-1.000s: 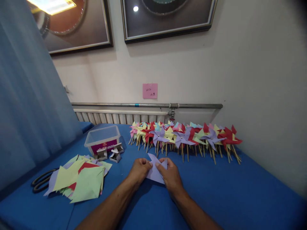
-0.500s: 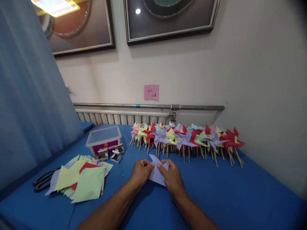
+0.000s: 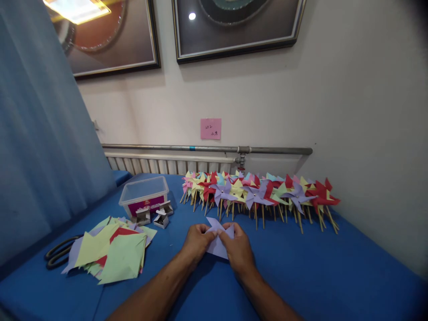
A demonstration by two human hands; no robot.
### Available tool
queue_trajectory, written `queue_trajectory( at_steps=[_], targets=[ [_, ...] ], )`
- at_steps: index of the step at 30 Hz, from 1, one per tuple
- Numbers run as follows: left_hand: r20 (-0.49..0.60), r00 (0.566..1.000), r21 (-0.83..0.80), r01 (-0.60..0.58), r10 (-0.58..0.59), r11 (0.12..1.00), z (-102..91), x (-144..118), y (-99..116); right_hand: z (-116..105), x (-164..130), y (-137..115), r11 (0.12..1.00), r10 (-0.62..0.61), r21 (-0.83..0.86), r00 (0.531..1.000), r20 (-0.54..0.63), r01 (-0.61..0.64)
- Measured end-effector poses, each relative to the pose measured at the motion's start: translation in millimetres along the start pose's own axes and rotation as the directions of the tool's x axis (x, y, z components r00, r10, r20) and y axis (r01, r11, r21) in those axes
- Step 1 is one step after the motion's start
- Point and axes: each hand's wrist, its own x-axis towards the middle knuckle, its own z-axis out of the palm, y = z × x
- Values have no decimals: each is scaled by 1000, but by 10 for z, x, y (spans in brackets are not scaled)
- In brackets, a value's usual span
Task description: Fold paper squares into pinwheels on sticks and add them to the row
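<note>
I saw the lilac paper square [image 3: 218, 240] pinched between both hands, low over the blue table [image 3: 317, 276], with one pointed flap sticking up past the fingertips. My left hand [image 3: 197, 242] was curled, thumb and forefinger closed on the sheet's near-left part; my right hand [image 3: 238, 247] was likewise closed on it, its fingers folded over the middle of the paper where the corners met. Neither hand held anything else that I could make out.

I judged the step in hand to be gathering the cut corners of the sheet to its centre, the way a pinwheel head is formed. A pin or a stick was not visible at the paper. The next move, as I read it, would call for keeping the gathered tips pressed together with one hand while the other was freed, since letting go would let the flaps spring back flat.

Just beyond the hands lay a long row of finished pinwheels [image 3: 261, 194] on wooden sticks, heads toward the wall. To the left of my left hand sat two small open cardboard boxes [image 3: 153, 216], and behind them a clear plastic tub [image 3: 144, 192]. Farther left lay a loose stack of coloured paper squares [image 3: 112, 254], with black scissors [image 3: 58, 254] beyond it near the table's edge.
</note>
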Motion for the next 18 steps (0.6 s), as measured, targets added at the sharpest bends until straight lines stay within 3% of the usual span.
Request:
queue_trajectory(
  at_steps=[7, 14, 18],
  targets=[
    [13, 1000, 47, -18, 17, 999, -36, 31, -45, -4, -11, -6, 999, -13, -35, 1000, -1, 13],
    [91, 996, -191, 31, -14, 981, -140, 69, 54, -21, 54, 29, 940, 43, 328, 988, 151, -91],
    [99, 995, -297, 45, -16, 954, -224, 111, 122, -24, -21, -65, 913, 36, 379, 958, 285, -147]
  ],
)
